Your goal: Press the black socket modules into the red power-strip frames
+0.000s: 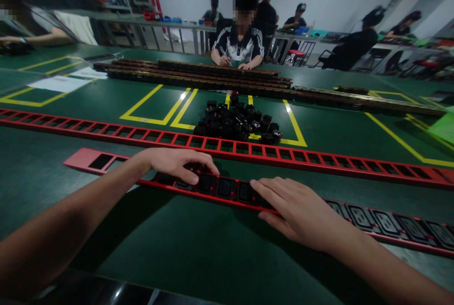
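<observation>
I observe both hands on the near red rail (pixel 80 158), which lies lengthwise across the green bench (pixel 198 253) directly before me. The left hand (pixel 177 163) rests palm down, fingers loosely curved, their tips on a fitted black socket (pixel 227 187); it grips nothing. The right hand (pixel 298 208) lies flat with fingers extended along the rail, just beside the left, and likewise holds nothing. As to progress: the rail carries sockets from beneath the left hand onward to the right (pixel 386 222), as far as the frame shows. At its left end I see at least one empty cut-out (pixel 100 161); the left forearm hides whether there are more. A second red rail (pixel 319 157), lying parallel just beyond, shows every opening vacant. A pile of loose sockets (pixel 237 123) sits behind it, within the yellow floor-tape markings. Further back lies a stack of dark rails (pixel 198 75), where a co-worker (pixel 241 42) sits opposite. Sheets of paper (pixel 58 82) lie at far left.
</observation>
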